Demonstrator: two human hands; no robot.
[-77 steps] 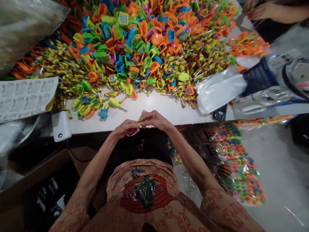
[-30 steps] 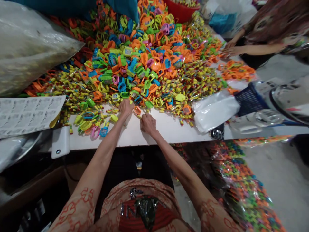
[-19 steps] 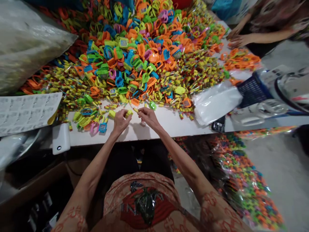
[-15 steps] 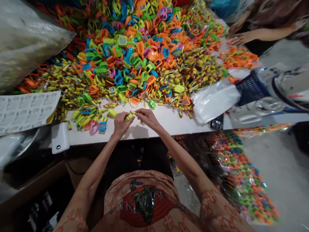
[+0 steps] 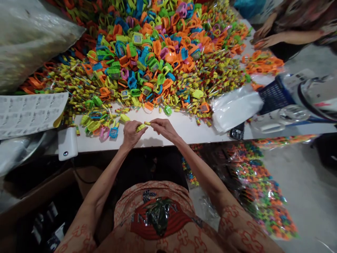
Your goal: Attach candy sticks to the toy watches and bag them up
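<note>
Over the white table's front edge, my left hand [image 5: 131, 134] is closed on a yellow plastic toy watch [image 5: 140, 128], mostly hidden by the fingers. A small yellow tube with a red end [image 5: 147, 123] is pinched in the fingertips of my right hand [image 5: 165, 128], close beside the toy watch. Whether the two pieces touch I cannot tell. Left of my hands lie a blue toy watch [image 5: 113, 132], a pink one [image 5: 104, 133] and several yellow ones. A green toy watch [image 5: 167, 110] lies just beyond my right hand.
A large heap of coloured toy watches [image 5: 147, 52] and small yellow tubes [image 5: 213, 75] covers the table's back. Clear plastic bags [image 5: 237, 109], a black phone [image 5: 237, 131] and a blue basket [image 5: 273, 93] sit right. A white power bank [image 5: 67, 144] lies left. Another person's hands [image 5: 265, 40] work at upper right.
The small tube in my right hand has shifted slightly right, away from the left fingers. The whole view has shifted a little. The other person's hands have drawn closer together.
</note>
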